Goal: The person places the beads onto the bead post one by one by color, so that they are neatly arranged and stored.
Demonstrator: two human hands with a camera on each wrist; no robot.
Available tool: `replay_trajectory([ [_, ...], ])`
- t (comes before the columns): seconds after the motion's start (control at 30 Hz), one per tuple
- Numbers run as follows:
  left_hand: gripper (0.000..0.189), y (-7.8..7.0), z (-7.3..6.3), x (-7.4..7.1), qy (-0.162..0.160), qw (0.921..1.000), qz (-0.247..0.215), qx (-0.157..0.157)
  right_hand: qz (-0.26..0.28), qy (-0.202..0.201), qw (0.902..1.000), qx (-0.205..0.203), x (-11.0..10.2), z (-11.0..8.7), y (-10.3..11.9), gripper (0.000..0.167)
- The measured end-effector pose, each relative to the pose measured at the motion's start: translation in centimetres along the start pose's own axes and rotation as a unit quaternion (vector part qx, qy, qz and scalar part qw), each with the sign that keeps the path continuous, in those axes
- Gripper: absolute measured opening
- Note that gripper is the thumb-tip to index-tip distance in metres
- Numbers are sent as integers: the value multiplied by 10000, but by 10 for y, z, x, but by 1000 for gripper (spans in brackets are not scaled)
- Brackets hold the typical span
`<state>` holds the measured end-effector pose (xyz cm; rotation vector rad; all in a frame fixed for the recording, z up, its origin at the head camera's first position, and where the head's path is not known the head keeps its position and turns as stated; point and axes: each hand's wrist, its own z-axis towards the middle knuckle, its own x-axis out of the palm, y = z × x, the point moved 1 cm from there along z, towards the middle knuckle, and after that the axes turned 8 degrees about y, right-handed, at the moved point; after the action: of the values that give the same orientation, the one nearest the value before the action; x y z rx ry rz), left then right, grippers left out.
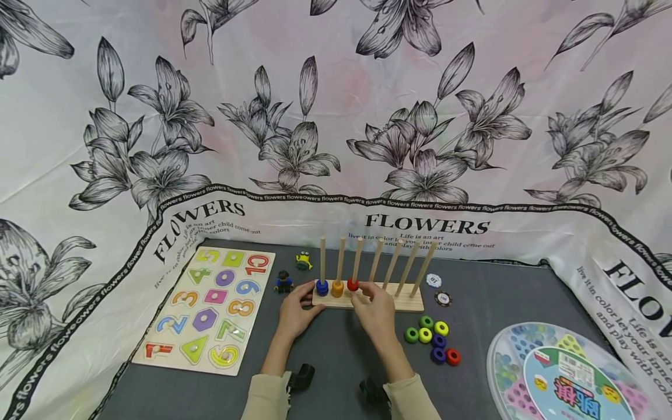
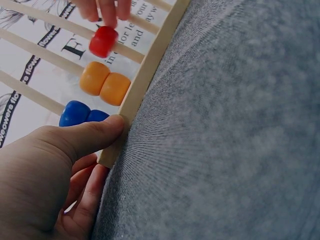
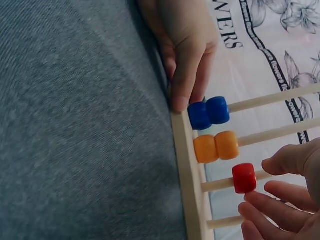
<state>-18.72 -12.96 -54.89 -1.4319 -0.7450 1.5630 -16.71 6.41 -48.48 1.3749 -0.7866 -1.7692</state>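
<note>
A wooden peg stand with several upright rods stands before me. My left hand grips the left end of its base, thumb on the front edge and fingers behind. Two blue beads are stacked on the first rod and two orange beads on the second. A red bead is round the third rod, above the base in the right wrist view. My right hand is at that rod, thumb and fingers spread apart just above the bead, fingertips close to it.
Several loose beads, green, yellow, blue and red, lie right of the stand near two round chips. A number puzzle board is at left, with a small figure and yellow toy. A round game box lies front right.
</note>
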Motion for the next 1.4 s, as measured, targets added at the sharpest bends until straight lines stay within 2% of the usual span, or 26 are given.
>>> replay_trajectory([
  [0.23, 59, 0, -1, 0, -21, 10000, 6, 25, 304, 123, 9994, 104, -3, -4, -10, 18],
  [0.47, 59, -1, -1, 0, -20, 10000, 24, 17, 302, 168, 9990, 272, -18, -12, -17, 19],
  [0.67, 59, -1, -2, 2, -12, 10000, 41, 9, 48, -95, 9994, 338, -43, -22, -31, 19],
  [0.93, 60, -1, -2, 1, -36, 9999, 89, 116, -383, -334, 9986, 172, -89, -46, -53, 20],
  [1.13, 60, -2, 0, 0, -36, 9999, 73, 118, -712, -538, 9940, 625, -122, -58, -63, 20],
  [1.4, 60, -2, -2, 1, -29, 9999, 65, 75, -1096, -249, 9854, 1280, -148, -75, -67, 23],
])
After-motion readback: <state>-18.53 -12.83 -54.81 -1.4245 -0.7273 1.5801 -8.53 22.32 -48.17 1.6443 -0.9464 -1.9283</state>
